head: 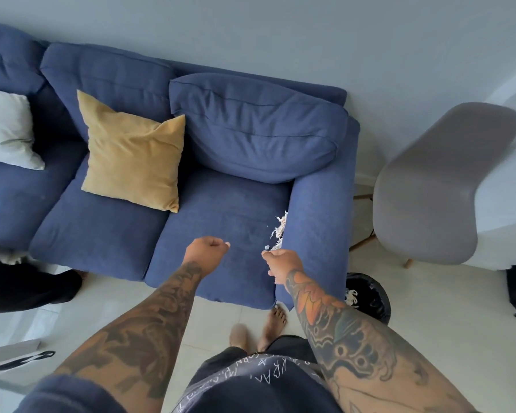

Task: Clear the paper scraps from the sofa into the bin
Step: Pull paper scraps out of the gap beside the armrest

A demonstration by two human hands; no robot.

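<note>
Right grip (276, 259) pinches scraps (280, 231) heaped just beyond, against sofa (221, 222) arm.

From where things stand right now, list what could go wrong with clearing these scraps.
1. The paper scraps sit in the crease between seat cushion and armrest; pinching with the right hand may push bits deeper.
2. The bin stands on the floor beyond the armrest, so loose pieces could drop on the way over.
3. The left hand is fisted; whether it holds scraps cannot be told.
</note>
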